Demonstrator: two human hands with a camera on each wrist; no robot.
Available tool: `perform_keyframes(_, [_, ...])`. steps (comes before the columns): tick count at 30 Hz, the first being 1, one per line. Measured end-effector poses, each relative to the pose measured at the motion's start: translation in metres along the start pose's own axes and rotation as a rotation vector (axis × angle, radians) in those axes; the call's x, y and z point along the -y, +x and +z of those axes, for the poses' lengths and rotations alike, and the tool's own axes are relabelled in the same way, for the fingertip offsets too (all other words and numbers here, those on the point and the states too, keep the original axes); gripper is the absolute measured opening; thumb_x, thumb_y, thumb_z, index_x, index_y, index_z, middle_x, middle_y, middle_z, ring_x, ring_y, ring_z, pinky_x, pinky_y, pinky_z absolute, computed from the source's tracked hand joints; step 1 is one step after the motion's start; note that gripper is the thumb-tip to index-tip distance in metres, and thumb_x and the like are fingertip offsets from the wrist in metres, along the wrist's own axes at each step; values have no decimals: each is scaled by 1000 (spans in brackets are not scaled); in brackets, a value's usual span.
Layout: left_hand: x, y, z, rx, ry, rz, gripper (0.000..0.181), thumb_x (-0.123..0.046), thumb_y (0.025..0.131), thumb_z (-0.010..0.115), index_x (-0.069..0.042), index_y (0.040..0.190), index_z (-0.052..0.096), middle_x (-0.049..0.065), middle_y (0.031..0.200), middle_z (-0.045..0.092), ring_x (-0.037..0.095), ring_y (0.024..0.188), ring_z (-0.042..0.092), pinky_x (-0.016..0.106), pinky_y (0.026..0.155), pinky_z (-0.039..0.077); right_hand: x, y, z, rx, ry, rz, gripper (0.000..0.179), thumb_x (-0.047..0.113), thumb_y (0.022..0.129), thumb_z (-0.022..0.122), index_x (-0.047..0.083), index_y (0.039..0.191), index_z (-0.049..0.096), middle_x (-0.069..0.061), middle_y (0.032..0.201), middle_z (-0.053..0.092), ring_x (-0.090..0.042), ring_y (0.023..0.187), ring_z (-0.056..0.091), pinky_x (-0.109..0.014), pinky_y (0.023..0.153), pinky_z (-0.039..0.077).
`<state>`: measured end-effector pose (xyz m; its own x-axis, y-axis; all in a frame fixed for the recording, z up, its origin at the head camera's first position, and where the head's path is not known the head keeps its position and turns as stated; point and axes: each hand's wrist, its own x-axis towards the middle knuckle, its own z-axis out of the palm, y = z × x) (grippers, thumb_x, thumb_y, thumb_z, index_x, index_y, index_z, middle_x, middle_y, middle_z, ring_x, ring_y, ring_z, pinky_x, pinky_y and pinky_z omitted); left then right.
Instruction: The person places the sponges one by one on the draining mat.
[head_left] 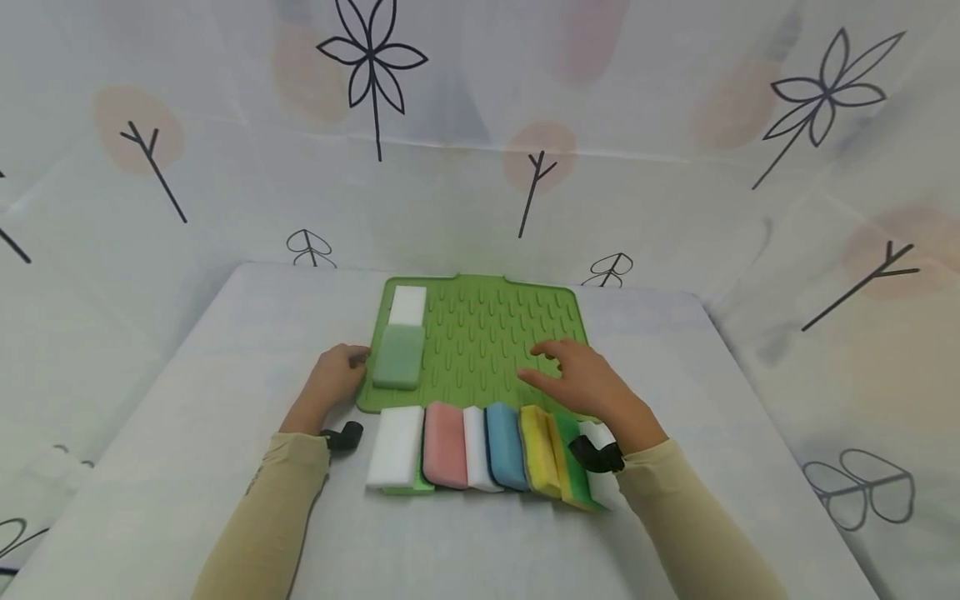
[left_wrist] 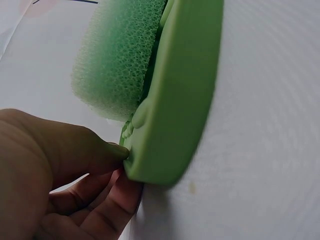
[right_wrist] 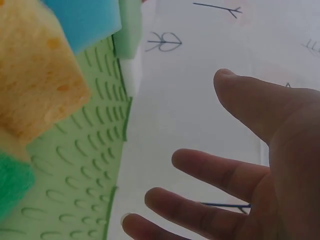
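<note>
A green silicone mat with raised oval bumps lies on the white surface. My left hand is at its left edge; in the left wrist view, thumb and fingers pinch the mat's rim. Close by, a pale green sponge rests on the mat, below a white sponge block. Over the mat's right side, my right hand hovers with fingers apart and relaxed, holding nothing. The right wrist view shows the spread fingers plainly.
Several sponges stand in a row along the mat's near edge: a white one, a pink one, a blue one, yellow and green ones, and a white one partly hidden by the right wrist. Patterned cloth hangs behind.
</note>
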<state>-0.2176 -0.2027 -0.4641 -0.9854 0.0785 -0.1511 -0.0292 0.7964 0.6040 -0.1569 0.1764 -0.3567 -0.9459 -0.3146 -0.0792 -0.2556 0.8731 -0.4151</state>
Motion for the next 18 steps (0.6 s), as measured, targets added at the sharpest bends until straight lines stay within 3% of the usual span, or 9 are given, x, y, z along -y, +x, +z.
perform_keyframes(10, [-2,-2,-1,-6,-1,18,45,-10,94,46,2,136,52,24,129,58,38,122,54,52,102,45,-22,-18,1,-14,15,21,59,56,92,54,14,132,56,-16,130,60,-36,109,62,-50,85,53])
perform_keyframes(18, [-1,-1,-1,4,7,-4,45,-11,95,45,2,138,50,24,132,55,39,125,50,53,105,43,-35,-32,3,-5,16,55,58,54,92,55,13,133,56,-19,129,60,-37,109,62,-49,82,54])
